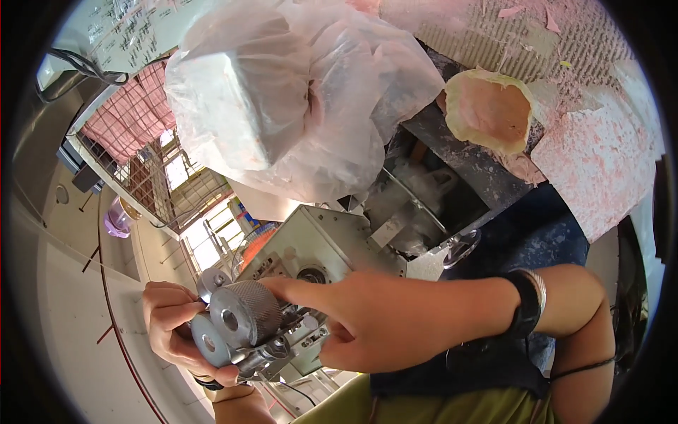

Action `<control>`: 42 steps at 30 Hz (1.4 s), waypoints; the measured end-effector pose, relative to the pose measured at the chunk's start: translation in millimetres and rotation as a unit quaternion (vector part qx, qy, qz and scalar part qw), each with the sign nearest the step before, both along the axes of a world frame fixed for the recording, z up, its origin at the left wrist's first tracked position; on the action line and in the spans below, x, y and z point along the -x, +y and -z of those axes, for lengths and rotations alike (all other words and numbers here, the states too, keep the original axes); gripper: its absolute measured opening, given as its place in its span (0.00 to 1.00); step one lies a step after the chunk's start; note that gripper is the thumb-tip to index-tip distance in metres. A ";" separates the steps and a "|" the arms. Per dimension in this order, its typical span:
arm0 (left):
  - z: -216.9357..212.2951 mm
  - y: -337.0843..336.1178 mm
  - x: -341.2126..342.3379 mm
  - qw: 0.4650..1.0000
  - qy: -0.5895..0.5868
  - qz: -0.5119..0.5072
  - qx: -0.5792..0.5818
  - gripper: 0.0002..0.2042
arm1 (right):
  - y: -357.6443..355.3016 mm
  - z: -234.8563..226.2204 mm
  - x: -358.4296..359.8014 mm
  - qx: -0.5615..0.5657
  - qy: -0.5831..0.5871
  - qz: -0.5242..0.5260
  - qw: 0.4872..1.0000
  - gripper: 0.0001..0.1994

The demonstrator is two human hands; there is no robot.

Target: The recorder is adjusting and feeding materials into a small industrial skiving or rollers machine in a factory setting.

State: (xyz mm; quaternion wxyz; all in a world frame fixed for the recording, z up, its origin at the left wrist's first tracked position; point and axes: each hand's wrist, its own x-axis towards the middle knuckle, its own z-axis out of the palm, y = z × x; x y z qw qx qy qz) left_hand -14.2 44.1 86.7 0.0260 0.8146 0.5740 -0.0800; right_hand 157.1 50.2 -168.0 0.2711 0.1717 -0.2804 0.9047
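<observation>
At the lower left, a knurled metal roller [263,309] with a holed end face is mounted on a grey-green machine [328,244]. A smooth grey roller [207,340] lies below it, and a smaller round metal piece [212,281] above. My left hand [169,326] closes round the smooth roller from the outer side, thumb beneath, fingers curled at its edge. From the right, my right hand [385,319] reaches over the machine. Its index finger is stretched out to the knurled roller's far side, the tip partly hidden; the other fingers curl loosely, with nothing visible in them.
Bulky translucent plastic bags [311,92] cover the machine's far side. A pale, rough-edged bowl-shaped piece [491,113] lies at the upper right by pink-dusted cardboard [593,162]. A wire rack [134,169] with pink cloth stands left. A metal handwheel [461,249] sits beside my right forearm.
</observation>
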 end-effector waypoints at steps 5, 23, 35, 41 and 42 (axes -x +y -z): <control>-5.4 2.3 5.2 1.000 -0.009 0.010 0.019 0.47 | -13.9 -2.0 -19.5 0.004 -0.030 -0.047 0.998 0.45; 13.5 -9.5 -7.5 0.993 -0.018 -0.092 -0.074 0.47 | -28.2 -11.6 -12.6 0.024 -0.079 0.104 0.991 0.37; 25.4 -11.1 -24.2 0.990 0.018 -0.107 -0.089 0.44 | -42.6 8.2 -2.6 -0.011 -0.162 0.253 0.954 0.35; 17.4 -9.6 -13.8 0.988 -0.045 -0.102 -0.108 0.44 | -41.4 -3.9 -3.5 -0.084 -0.203 0.258 0.941 0.33; 15.0 -6.4 -10.1 0.993 -0.034 -0.074 -0.082 0.44 | -40.5 -2.8 -4.6 -0.126 -0.236 0.230 0.936 0.32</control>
